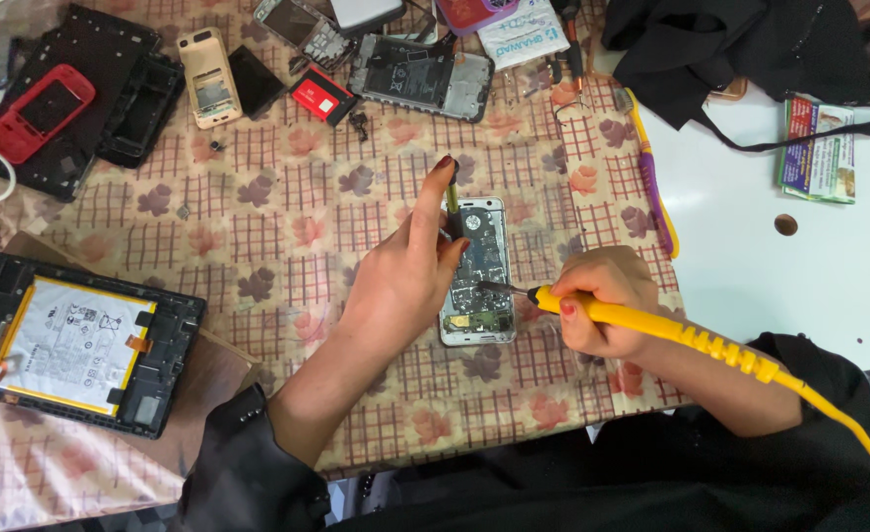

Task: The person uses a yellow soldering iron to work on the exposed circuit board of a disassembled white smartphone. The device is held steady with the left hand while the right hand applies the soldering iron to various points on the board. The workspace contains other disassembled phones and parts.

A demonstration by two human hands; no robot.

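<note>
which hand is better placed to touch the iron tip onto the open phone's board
Right. The right hand holds the yellow soldering iron, whose tip lies over the board of the opened phone. The left hand holds a thin tool near the phone's top, steadying rather than soldering.

We see the opened phone (477, 271) lying mid-bench (750, 266) on the cloth (277, 217), between our hands: left hand (405, 271) on its left edge, right hand (602, 300) just to its right holding the soldering iron (651, 325), tip over the board. An opened tablet (75, 340) lies far left; more phone shells (70, 99) lie behind.
</note>
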